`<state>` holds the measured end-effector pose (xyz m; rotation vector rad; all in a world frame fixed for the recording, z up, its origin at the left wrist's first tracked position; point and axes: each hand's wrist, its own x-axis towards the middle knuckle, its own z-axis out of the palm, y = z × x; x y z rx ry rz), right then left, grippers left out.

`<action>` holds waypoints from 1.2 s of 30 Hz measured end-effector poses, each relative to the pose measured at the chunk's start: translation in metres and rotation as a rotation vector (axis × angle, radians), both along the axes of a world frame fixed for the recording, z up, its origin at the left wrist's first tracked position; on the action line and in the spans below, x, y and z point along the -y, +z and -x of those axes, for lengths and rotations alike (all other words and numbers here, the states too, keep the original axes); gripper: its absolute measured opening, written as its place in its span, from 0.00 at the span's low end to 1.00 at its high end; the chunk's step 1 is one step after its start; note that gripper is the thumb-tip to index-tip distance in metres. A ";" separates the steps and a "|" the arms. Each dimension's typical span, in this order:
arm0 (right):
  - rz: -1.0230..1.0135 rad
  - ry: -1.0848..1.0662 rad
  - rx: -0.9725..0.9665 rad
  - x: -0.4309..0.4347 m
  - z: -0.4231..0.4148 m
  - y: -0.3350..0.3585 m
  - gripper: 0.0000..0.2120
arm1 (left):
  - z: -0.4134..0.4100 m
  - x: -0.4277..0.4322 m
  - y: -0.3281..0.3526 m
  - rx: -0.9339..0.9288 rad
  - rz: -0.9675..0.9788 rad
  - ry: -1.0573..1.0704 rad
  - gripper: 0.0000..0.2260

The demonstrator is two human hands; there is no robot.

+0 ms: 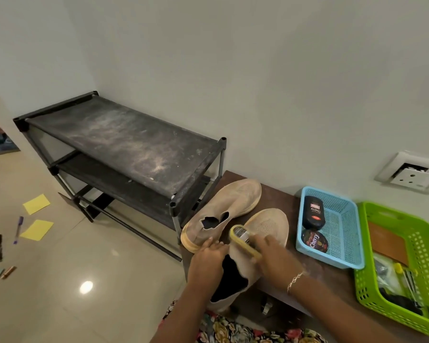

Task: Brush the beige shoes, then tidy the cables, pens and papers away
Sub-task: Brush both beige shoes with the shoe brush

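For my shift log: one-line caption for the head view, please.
Right hand holds a yellow brush on a beige shoe, left hand gripping its collar, second shoe beside.

Basket (pixel 342 231), 3 o'clock of view.
- Tin (pixel 315 241), at the basket's 7 o'clock corner: "Cherry" in white script on the dark lid. Smaller print below it is unreadable.
- Bottle (pixel 313 214), 12 o'clock of the tin: "Cherry" in white script, lying upside down to the camera. Red and white patches beside it are too small to read.

Brush (pixel 242 237): striped sticker, blurred, not legible.
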<state>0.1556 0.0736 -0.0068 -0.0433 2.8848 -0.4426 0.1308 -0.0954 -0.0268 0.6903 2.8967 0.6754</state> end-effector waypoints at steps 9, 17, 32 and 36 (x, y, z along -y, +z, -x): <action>-0.140 -0.393 -0.025 -0.071 0.050 0.003 0.21 | -0.001 0.000 -0.017 0.085 -0.038 0.072 0.24; 0.191 0.119 0.036 0.014 -0.023 -0.003 0.21 | -0.002 0.002 -0.021 0.092 -0.081 0.169 0.18; 0.330 0.084 0.090 0.022 -0.044 -0.007 0.21 | -0.005 -0.002 -0.019 0.111 -0.245 0.317 0.17; 0.049 0.035 0.053 -0.024 -0.017 -0.019 0.23 | -0.004 -0.001 -0.018 0.126 -0.266 0.312 0.17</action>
